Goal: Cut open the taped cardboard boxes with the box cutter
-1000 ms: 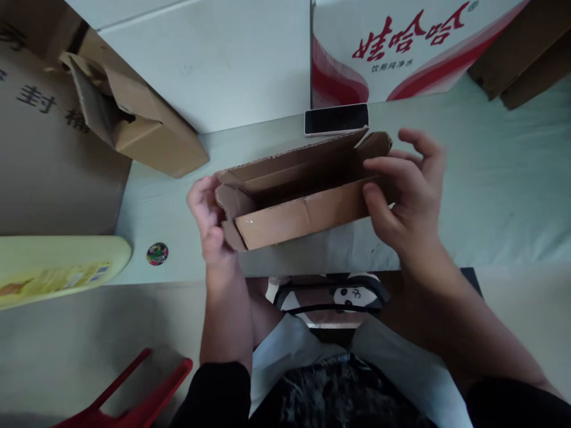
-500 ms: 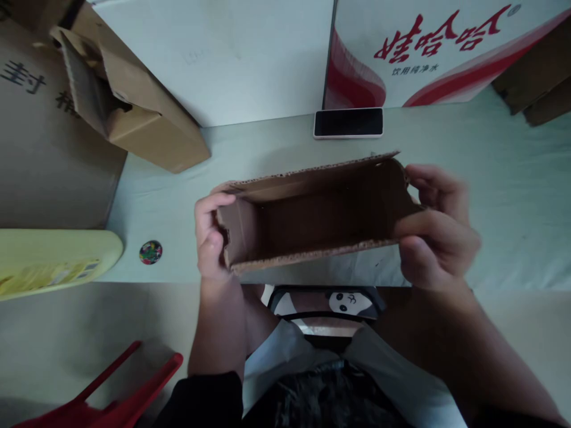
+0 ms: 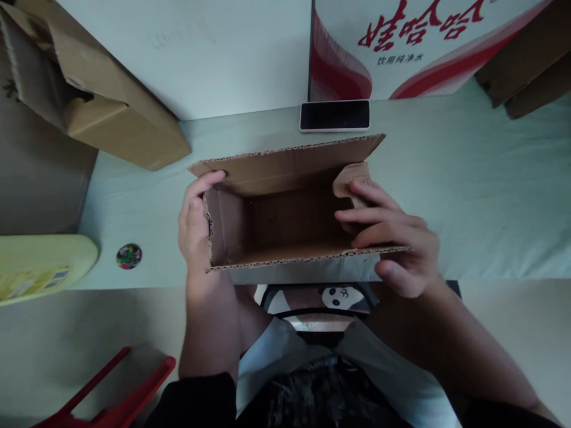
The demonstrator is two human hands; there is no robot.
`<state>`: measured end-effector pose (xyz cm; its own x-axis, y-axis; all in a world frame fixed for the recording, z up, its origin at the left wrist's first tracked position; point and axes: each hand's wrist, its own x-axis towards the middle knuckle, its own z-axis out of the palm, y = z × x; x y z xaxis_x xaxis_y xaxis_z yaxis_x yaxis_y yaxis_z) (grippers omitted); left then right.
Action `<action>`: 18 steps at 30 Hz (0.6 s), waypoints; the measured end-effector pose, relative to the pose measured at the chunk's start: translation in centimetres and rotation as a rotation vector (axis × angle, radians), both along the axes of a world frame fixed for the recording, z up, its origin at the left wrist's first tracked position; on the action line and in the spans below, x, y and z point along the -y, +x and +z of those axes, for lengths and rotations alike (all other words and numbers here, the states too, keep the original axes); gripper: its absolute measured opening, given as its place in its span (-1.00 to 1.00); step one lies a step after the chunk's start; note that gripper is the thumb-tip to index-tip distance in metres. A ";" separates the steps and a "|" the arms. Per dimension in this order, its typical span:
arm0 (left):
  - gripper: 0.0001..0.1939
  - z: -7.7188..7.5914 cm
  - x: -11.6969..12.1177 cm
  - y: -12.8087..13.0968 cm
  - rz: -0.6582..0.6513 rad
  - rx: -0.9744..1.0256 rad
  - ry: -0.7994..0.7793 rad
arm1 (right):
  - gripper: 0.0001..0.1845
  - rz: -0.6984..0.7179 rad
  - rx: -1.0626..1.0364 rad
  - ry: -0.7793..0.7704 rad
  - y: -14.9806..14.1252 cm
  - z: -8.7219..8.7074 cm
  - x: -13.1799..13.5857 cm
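A brown cardboard box [image 3: 289, 153] with its top uncovered is held between my hands over the front of the table. Its inside is dark, and I see nothing in it. My left hand [image 3: 195, 223] grips the left end, fingers at the back corner and the outer wall. At the right end, my right hand [image 3: 397, 238] presses a small end flap inward with its fingers. The thumb of that hand stays outside, below the front edge. A long flap stands up along the far side.
A phone [image 3: 334, 115] lies behind the box, before a white carton with red lettering [image 3: 343, 71]. Another cardboard box [image 3: 134, 113] stands at the left. Near it are a round patterned disc [image 3: 129, 256] and a yellow bottle [image 3: 49, 264]. A red stool [image 3: 120, 392] is below.
My right hand has moved left and its fingers have pushed the right end flap inward. The box is tipped a little more open, and the far flap stands out more. The view has shifted slightly.
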<state>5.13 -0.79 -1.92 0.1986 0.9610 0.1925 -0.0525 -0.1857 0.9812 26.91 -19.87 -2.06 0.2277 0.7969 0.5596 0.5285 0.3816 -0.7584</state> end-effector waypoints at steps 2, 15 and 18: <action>-0.52 0.2 0.0 0.0 0.005 0.001 -0.015 | -0.73 0.036 0.023 0.101 0.2 -0.1 -0.2; -0.52 -0.3 -0.4 0.2 -0.216 0.054 0.091 | -0.63 0.259 -0.057 0.002 1.0 0.6 -0.2; -0.46 -0.4 -0.5 0.5 -0.190 0.166 0.120 | -0.76 0.034 -0.080 0.049 0.5 -0.6 -0.5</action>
<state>5.62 -0.25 -2.28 0.3295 0.8779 0.3476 -0.2557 -0.2714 0.9279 27.40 -19.41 -2.63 0.2464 0.7772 0.5790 0.4531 0.4357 -0.7777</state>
